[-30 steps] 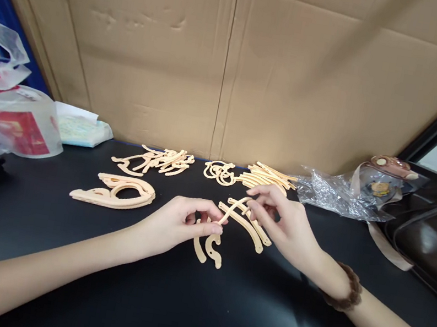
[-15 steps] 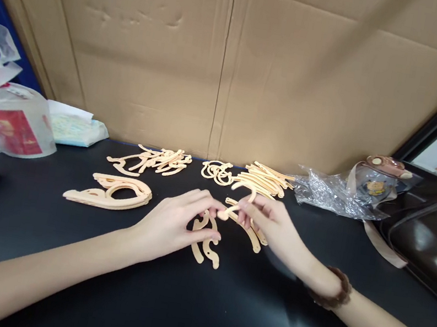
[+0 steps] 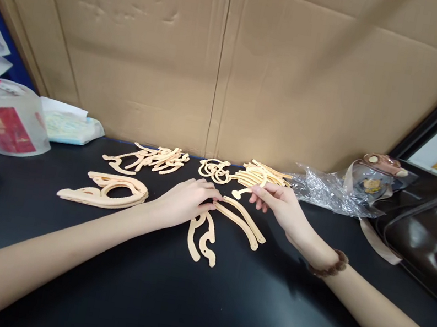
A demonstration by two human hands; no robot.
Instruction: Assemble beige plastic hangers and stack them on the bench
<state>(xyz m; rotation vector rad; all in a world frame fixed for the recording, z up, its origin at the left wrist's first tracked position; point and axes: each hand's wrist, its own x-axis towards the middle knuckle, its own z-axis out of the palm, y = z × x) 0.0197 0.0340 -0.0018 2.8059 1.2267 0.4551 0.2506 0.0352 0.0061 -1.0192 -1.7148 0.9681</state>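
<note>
My right hand [image 3: 273,201] pinches a cream plastic hanger hook [image 3: 244,192], raised above the table with its curve upward. The fingertips of my left hand [image 3: 191,202] close on the upper end of a long curved hanger arm [image 3: 239,226]. A second curved arm [image 3: 249,219] lies alongside it. Just below my left hand are two shorter pieces, a plain curved one [image 3: 193,240] and a notched one [image 3: 208,243]; their upper ends are partly hidden by that hand.
Folded hangers [image 3: 101,198] lie stacked at left. Along the cardboard [image 3: 145,51] sit piles of notched pieces [image 3: 156,158], hooks [image 3: 215,170] and long strips [image 3: 262,175]. Plastic wrap [image 3: 318,188], a clear bottle [image 3: 372,181] and a dark bag [image 3: 433,233] stand right; a plastic bag [image 3: 4,116] stands left.
My right hand has lifted the hook away from my left hand, up and to the right. My left hand has shifted slightly up to the long arms' ends, its thumb and fingers closing.
</note>
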